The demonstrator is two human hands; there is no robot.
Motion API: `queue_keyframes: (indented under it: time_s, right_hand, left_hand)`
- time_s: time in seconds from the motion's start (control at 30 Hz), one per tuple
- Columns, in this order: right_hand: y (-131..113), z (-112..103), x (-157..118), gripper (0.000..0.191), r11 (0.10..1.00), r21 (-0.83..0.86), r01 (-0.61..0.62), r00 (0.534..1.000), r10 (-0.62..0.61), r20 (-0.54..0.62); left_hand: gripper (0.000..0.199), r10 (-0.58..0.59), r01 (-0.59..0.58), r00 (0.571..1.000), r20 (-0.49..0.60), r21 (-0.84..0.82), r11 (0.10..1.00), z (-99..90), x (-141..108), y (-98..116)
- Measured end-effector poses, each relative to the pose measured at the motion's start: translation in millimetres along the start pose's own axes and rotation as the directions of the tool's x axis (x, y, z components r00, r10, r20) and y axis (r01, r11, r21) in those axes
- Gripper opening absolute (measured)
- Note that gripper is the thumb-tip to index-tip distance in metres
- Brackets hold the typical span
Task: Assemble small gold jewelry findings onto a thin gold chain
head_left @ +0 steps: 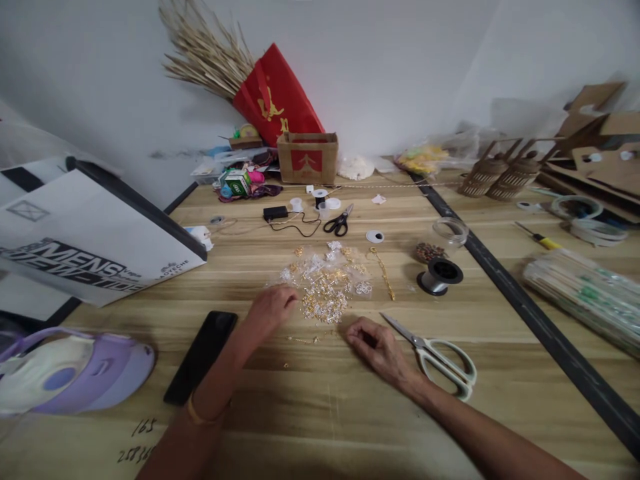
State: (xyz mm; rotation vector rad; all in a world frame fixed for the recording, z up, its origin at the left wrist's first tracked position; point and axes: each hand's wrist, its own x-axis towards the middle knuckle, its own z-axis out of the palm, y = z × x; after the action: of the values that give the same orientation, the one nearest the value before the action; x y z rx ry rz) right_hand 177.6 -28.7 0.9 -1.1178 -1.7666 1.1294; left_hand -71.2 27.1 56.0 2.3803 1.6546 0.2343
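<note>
The bench (300, 417) looks like smooth wood with visible grain. In the middle of the frame, the small charms (325, 303) are shiny, as of metal. At lower left, the phone (206, 343) has a smooth surface. At lower right, the scissors (421, 345) have metal blades and plastic-looking handles.

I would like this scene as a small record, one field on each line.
Left hand: beside the pile of small gold and silver pieces; grip unclear
Right hand: near the pile, fingers curled; grip unclear
Between hands: thin gold chain
Beside right hand: white-handled scissors
Beyond pile: black-handled scissors
Beside left forearm: black phone
</note>
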Motion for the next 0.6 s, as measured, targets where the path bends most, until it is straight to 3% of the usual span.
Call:
queue_keyframes:
  time_s: [0.07, 0.2, 0.37, 0.6]
  right_hand:
    - [0.1, 0.1, 0.0, 0.018, 1.0, 0.011, -0.006, 1.0, 0.006, 0.0]
    - [-0.8, 0.0, 0.0, 0.018, 1.0, 0.019, -0.012, 1.0, 0.012, 0.002]
    - [-1.5, -1.2, -0.1, 0.017, 1.0, 0.009, -0.005, 1.0, 0.005, 0.015]
    - [0.5, -0.9, 0.1, 0.015, 1.0, -0.009, -0.012, 1.0, 0.013, 0.025]
  left_hand:
    - [0.017, -0.044, 0.044, 0.999, -0.005, 0.092, 0.995, -2.5, -2.8, -14.7]
    - [0.019, -0.031, 0.028, 0.999, 0.029, 0.106, 0.994, 4.7, -11.2, -28.4]
    - [0.018, -0.044, 0.05, 0.998, -0.044, 0.158, 0.986, 18.6, -15.9, -28.0]
    - [0.024, -0.049, 0.073, 0.993, -0.103, 0.251, 0.965, 23.7, -14.2, -26.1]
